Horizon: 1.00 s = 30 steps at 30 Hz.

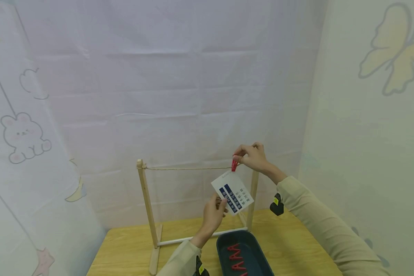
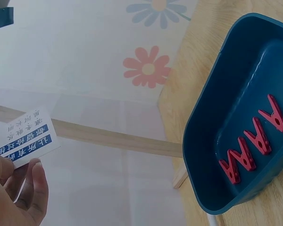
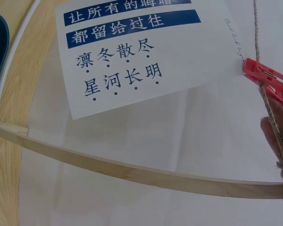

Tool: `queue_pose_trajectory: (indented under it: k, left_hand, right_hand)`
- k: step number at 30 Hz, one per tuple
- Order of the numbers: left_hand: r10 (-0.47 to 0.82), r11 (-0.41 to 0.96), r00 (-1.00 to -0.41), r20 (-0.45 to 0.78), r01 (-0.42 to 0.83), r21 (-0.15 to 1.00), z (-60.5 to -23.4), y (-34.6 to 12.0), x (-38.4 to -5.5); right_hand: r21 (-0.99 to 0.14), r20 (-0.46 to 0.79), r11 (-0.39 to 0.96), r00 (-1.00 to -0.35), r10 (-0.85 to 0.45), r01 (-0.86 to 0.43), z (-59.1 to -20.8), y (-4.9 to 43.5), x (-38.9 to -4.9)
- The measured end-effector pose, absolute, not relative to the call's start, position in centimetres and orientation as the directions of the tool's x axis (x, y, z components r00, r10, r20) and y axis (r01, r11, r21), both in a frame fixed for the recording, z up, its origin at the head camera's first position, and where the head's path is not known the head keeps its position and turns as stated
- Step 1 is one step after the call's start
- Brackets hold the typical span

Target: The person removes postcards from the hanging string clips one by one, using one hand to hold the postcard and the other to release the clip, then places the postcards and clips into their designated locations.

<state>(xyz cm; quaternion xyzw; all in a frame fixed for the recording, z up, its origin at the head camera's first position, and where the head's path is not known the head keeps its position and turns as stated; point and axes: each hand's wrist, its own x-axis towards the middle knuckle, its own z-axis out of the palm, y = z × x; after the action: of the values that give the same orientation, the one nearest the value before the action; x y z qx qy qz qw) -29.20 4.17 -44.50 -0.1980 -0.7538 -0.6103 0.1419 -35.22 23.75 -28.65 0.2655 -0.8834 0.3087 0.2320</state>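
Observation:
My left hand (image 1: pixel 212 215) pinches a white card (image 1: pixel 243 188) by its lower edge, thumb in front and fingers behind. Printed characters and two dark blue bands cover the card, which hangs tilted below a twine line (image 1: pixel 189 168). At the line's right end my right hand (image 1: pixel 253 157) pinches a red clothespin (image 1: pixel 234 165) by its handle end. In the right wrist view the clothespin (image 3: pixel 266 77) lies across the twine (image 3: pixel 269 101), its tip right at the card's (image 3: pixel 170 96) corner. Only a few right fingers (image 3: pixel 276 129) show there.
A wooden frame (image 1: pixel 146 203) with a white bottom bar (image 1: pixel 174 242) carries the line on a wood-grain table (image 1: pixel 124 245). In front stands a dark blue tray (image 2: pixel 205 110) holding several red clothespins (image 2: pixel 257 136). Pale printed sheets (image 1: pixel 158 96) hang behind and at both sides.

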Motion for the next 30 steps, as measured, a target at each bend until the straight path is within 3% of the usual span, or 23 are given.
queue_pose_trajectory:
  k: [4,12,23,30]
  left_hand:
    - [0.137,0.186,-0.877,0.460,0.479,0.858,-44.32,4.09,-29.25]
    - [0.160,0.199,-0.867,0.472,0.496,0.845,-43.83,3.85,-29.33]
    - [0.178,0.198,-0.865,0.470,0.499,0.843,-43.95,3.67,-29.51]
    - [0.186,0.203,-0.849,0.495,0.526,0.826,-43.86,3.67,-29.78]
  right_hand:
    - [-0.418,0.610,0.658,-0.730,-0.307,-0.626,-28.77,23.65,-35.47]
    - [-0.380,0.725,0.598,-0.629,-0.282,-0.706,-28.95,23.66,-35.25]
    - [-0.497,0.664,0.606,-0.721,-0.195,-0.621,-28.68,23.26,-35.58]
    - [-0.504,0.702,0.585,-0.696,-0.152,-0.636,-28.37,23.05,-35.63]
